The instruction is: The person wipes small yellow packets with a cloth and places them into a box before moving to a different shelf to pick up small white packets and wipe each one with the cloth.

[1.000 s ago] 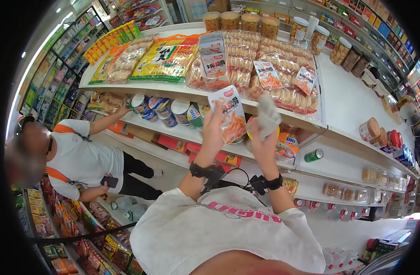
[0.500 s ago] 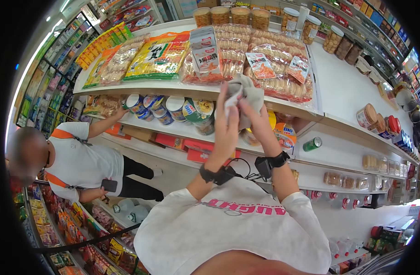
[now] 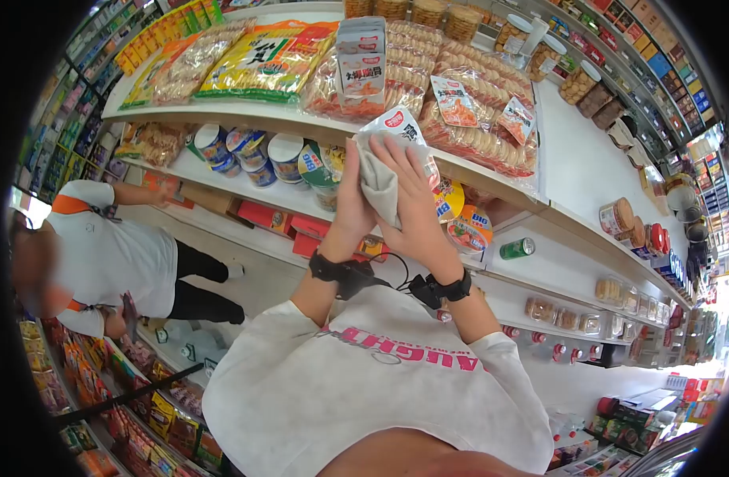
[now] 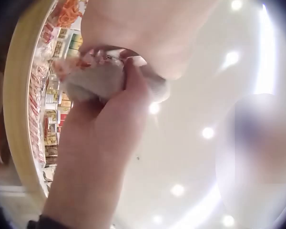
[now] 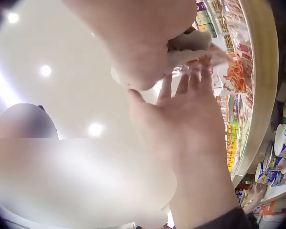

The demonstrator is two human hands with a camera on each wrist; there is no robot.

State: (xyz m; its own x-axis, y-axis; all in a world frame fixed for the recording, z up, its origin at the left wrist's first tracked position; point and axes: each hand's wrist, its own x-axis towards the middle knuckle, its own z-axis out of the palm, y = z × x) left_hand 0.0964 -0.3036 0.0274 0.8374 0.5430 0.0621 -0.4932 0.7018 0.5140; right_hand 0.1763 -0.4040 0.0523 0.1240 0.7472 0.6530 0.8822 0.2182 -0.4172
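Note:
A white snack packet (image 3: 396,122) with red and black print is held up before the shelf edge in the head view. My left hand (image 3: 351,211) grips it from the left; in the left wrist view its thumb (image 4: 136,78) lies against the bundle. A grey cloth (image 3: 377,184) covers the packet's lower part. My right hand (image 3: 416,208) presses on the cloth from the right, fingers straight. In the right wrist view, the right fingers reach up to the cloth (image 5: 193,40) and packet, partly hidden behind the left hand.
An open display box (image 3: 361,67) of like packets stands on wrapped biscuits (image 3: 416,40), with two loose packets to its right. Below are instant noodle cups (image 3: 285,155) and a green can (image 3: 517,249). Another person (image 3: 114,246) stands at the left.
My hands have come together, bringing the cloth from beside the packet onto it. The packet's top shows again above my fingers. The other person's hand has left the noodle cups.

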